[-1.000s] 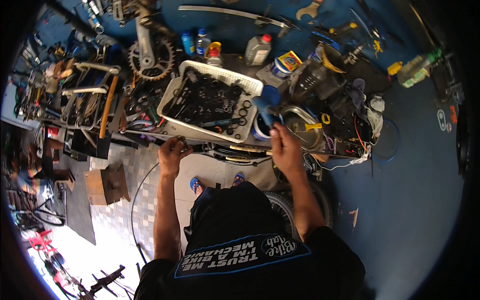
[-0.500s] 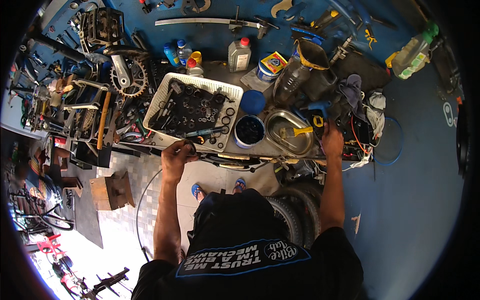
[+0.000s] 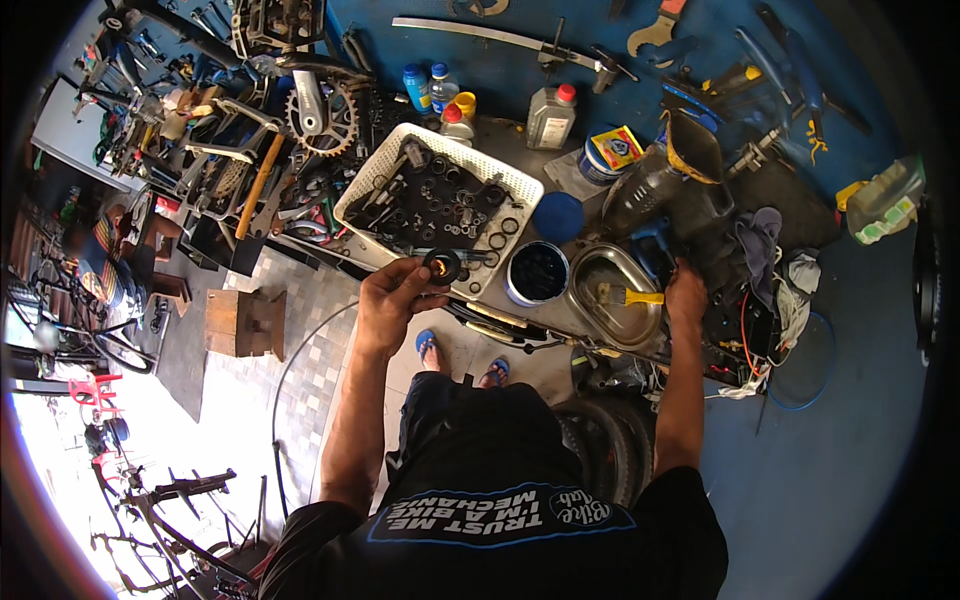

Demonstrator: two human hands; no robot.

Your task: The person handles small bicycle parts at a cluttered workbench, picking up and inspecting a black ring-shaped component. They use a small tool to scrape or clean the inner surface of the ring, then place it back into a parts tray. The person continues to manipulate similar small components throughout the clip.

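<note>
My left hand [image 3: 398,290] holds a round black ring part [image 3: 441,268] with a yellowish centre, in front of the white plastic basket [image 3: 370,250] of black rings and small parts. My right hand [image 3: 686,295] is closed at the end of a blue tool [image 3: 652,245] lying at the right of the bench. An oval metal tray [image 3: 634,333] with a yellow-handled brush [image 3: 640,298] is just left of it. A round tub [image 3: 535,280] with dark contents stands between my hands, a blue lid [image 3: 557,215] behind it.
Bottles [image 3: 550,118] and a black jug [image 3: 640,190] line the back. Bicycle parts [image 3: 310,118] crowd the left; cloths [image 3: 760,250] and cables lie at right. Tyres [image 3: 615,450] are below the bench. A person [image 3: 100,250] is at the far left beside bicycles.
My right hand has carried the blue tool from over the tub to the bench's right. My left hand has risen and moved rightward with the ring part. The view has shifted.
</note>
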